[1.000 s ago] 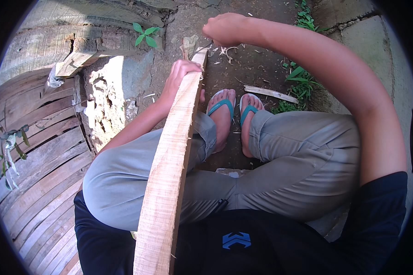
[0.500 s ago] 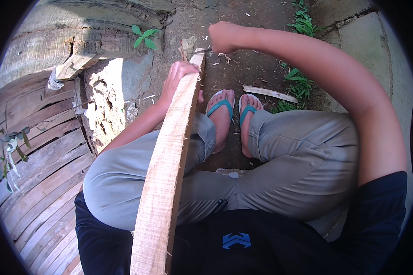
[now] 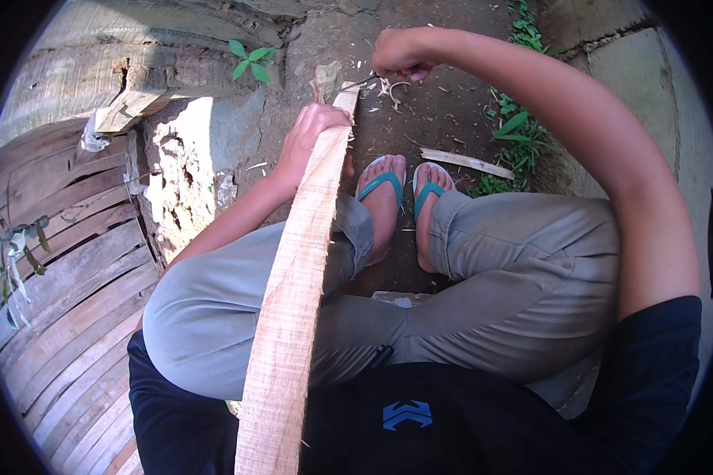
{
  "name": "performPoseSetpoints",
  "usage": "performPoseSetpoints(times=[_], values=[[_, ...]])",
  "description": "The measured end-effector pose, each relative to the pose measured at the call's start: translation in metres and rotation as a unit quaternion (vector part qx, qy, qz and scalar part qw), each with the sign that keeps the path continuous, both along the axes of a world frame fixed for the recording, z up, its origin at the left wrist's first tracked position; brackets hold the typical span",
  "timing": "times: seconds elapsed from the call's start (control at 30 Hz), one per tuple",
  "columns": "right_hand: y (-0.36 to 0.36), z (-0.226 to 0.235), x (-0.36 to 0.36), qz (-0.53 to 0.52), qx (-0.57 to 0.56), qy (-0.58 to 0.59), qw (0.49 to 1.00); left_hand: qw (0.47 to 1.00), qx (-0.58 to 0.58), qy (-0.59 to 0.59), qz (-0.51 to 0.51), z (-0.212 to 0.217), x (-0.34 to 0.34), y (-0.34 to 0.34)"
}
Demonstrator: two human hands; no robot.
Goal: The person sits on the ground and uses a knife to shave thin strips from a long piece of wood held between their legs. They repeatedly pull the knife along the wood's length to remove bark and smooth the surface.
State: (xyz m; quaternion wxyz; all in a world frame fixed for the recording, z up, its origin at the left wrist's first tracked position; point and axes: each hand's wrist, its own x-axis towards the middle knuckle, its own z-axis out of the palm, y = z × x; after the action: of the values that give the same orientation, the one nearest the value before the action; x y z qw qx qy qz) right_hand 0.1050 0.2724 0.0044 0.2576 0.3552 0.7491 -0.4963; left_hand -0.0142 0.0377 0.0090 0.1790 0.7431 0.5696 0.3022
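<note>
A long, rough-sawn piece of wood [image 3: 289,277] runs from my body, over my left thigh, to the ground ahead. Near its far end my left hand [image 3: 313,136] is wrapped round it, with the thumb side partly hidden underneath. My right hand [image 3: 400,57] is a closed fist just beyond and to the right of that end. From the fist a thin, dark knife blade [image 3: 362,82] reaches to the wood's tip and seems to touch it. The knife's handle is hidden inside the fist.
Curled wood shavings [image 3: 391,91] lie on the dirt by the tip. A pale wood strip [image 3: 467,162] rests beyond my sandalled feet [image 3: 384,194]. Slatted wood [image 3: 79,317] and a crumbling wall [image 3: 186,178] stand at left, concrete [image 3: 634,103] at right. Weeds [image 3: 519,134] grow along it.
My right hand has moved slightly right and nearer with the knife, and its fingers show more. The wood has rolled a little, its top face turning and hiding its right side. Fresh shavings show by the tip.
</note>
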Motion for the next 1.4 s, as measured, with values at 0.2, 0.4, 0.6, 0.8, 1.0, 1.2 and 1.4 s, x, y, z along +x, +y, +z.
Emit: performPoseSetpoints(times=[0.2,0.4,0.6,0.8,1.0,1.2,1.4], values=[[-0.004,0.0,0.0,0.038,-0.05,-0.008,0.998,1.0,0.001,0.007,0.001,0.0,0.0,0.001],[-0.003,-0.011,0.003,0.101,0.066,0.003,0.993,1.0,0.008,0.015,0.005,-0.001,0.001,0.0],[0.003,-0.03,0.006,0.088,0.215,0.065,0.971,1.0,0.014,0.013,0.006,-0.002,0.001,0.001],[0.0,-0.011,0.006,0.14,0.243,0.07,0.957,1.0,0.012,0.017,0.011,-0.005,-0.001,-0.002],[-0.01,0.004,0.004,0.172,0.324,0.149,0.918,1.0,-0.013,0.014,-0.002,0.0,-0.002,0.0],[0.002,-0.01,-0.003,0.129,0.26,0.156,0.944,1.0,-0.013,0.018,-0.001,0.0,-0.001,0.001],[0.005,-0.013,-0.004,0.092,0.002,0.022,0.995,1.0,-0.009,0.019,0.003,-0.002,-0.001,0.0]])
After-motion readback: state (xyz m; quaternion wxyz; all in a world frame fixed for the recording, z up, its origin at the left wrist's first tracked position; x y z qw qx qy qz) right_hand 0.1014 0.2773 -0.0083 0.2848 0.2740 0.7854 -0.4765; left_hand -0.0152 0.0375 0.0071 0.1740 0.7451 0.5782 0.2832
